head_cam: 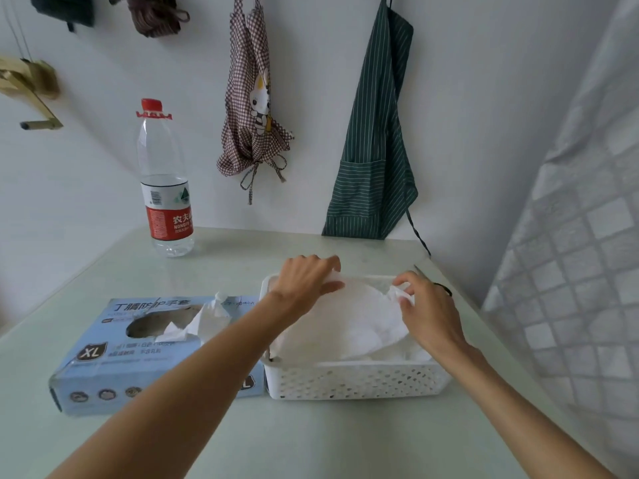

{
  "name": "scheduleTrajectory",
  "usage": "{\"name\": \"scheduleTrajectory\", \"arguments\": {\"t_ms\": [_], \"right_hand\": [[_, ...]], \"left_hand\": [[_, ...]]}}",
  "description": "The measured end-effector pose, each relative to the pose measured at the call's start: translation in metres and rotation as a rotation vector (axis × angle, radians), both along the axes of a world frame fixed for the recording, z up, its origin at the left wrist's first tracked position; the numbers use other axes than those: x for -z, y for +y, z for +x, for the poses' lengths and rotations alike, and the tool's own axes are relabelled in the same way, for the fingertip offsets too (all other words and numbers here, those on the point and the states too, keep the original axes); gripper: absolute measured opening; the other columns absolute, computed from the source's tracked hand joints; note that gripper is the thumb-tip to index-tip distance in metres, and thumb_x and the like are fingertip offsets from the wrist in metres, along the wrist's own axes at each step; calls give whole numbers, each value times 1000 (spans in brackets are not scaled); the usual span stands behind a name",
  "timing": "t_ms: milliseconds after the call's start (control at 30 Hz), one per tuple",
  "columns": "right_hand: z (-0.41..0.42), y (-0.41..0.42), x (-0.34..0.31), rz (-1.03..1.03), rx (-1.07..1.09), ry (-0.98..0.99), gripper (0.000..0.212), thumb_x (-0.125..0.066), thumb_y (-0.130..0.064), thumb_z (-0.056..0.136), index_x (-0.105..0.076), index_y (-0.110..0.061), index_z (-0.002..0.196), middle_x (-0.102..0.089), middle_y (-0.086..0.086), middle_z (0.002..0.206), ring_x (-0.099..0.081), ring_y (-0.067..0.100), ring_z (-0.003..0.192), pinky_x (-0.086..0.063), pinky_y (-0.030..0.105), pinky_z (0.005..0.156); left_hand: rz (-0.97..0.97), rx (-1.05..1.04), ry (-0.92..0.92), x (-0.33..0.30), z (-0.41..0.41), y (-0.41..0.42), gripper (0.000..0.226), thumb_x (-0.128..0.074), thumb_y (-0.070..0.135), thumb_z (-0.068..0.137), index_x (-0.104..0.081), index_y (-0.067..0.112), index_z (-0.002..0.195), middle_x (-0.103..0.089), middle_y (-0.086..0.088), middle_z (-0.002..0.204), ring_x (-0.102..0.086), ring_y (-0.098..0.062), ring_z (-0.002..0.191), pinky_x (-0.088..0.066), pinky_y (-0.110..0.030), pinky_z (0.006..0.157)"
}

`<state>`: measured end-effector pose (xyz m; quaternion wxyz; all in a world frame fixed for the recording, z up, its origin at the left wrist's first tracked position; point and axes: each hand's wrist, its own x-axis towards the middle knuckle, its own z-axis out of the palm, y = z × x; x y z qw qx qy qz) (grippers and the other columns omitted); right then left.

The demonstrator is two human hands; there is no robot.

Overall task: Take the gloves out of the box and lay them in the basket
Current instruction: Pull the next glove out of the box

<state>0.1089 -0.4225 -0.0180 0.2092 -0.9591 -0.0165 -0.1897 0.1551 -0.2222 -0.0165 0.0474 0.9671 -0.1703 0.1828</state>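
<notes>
At the lower right of the frame, the left hand (pixel 304 281) and right hand (pixel 428 312) each pinch an edge of 1 limp white glove (pixel 349 316) over the basket (pixel 352 380), which looks light, floppy, best held by its edges, while more poke from the box (pixel 114 344).

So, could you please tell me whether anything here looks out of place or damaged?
Little stands out. The glove box has a crumpled glove sticking out of its opening. Both hands hold a white glove over the basket.

white gloves (pixel 349 316) | white basket (pixel 352 380) | blue box (pixel 114 340) | green striped apron (pixel 375 140)
</notes>
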Motion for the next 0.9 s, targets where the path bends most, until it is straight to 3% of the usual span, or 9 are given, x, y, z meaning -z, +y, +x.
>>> {"name": "scheduleTrajectory", "arguments": {"t_ms": [133,233,333,400,500,567,633,733,900], "right_hand": [[9,-5,4,-301,29,-36,34,-50,-2,94,-52,-20,124,-65,2,114,-63,26,94,-49,32,68],[10,-7,3,-486,-45,-10,37,-50,-9,95,-44,-21,130,-60,-2,116,-63,20,94,-46,27,68],[6,-13,-5,-381,-120,-43,39,-58,-11,92,-48,-20,129,-54,-2,120,-56,17,102,-50,28,77],[4,-14,-10,-205,-146,-117,31,-61,-9,90,-56,-21,118,-54,-4,112,-55,14,95,-49,27,75],[5,-2,-14,-81,-350,212,37,-55,-26,95,-49,-30,131,-48,0,132,-52,14,110,-43,28,92],[9,8,-12,-188,-469,608,59,-46,-44,97,-20,-37,149,-16,0,156,-23,22,142,-24,40,114],[13,12,-7,-372,-479,827,74,-39,-60,92,4,-43,150,12,-6,160,1,22,148,-10,46,119],[20,8,-1,-468,-463,931,83,-39,-66,89,17,-44,146,23,-8,157,4,21,148,-8,45,120],[21,6,8,-409,-515,961,88,-52,-49,93,16,-41,147,24,-8,157,7,18,148,-11,42,119]], "left_hand": [[-5,72,-109,0,1,-1,44,-50,42,95,-43,23,134,-60,2,122,-59,-18,102,-43,-28,77],[-153,54,-158,-16,-10,9,27,-55,17,94,-58,23,120,-63,5,117,-60,-13,101,-45,-23,76],[-217,112,20,-27,-30,26,32,-47,9,96,-61,26,119,-61,7,126,-60,-13,109,-50,-31,89],[-143,208,247,-27,-42,32,36,-41,20,101,-48,27,135,-47,8,143,-47,-14,127,-37,-34,107],[114,312,497,-16,-43,28,57,-26,43,101,-6,27,152,-5,7,159,-6,-10,146,-6,-31,117],[343,313,474,-4,-35,24,69,-20,54,98,12,24,150,12,3,159,9,-10,146,5,-33,118],[511,265,486,4,-30,22,78,-20,63,94,18,22,149,17,2,158,11,-11,146,8,-33,117],[631,222,493,10,-30,23,85,-21,68,91,20,20,148,19,1,158,11,-13,146,9,-34,117],[647,162,566,12,-29,23,92,-27,71,88,19,19,149,18,2,158,9,-15,146,6,-38,119]]}}
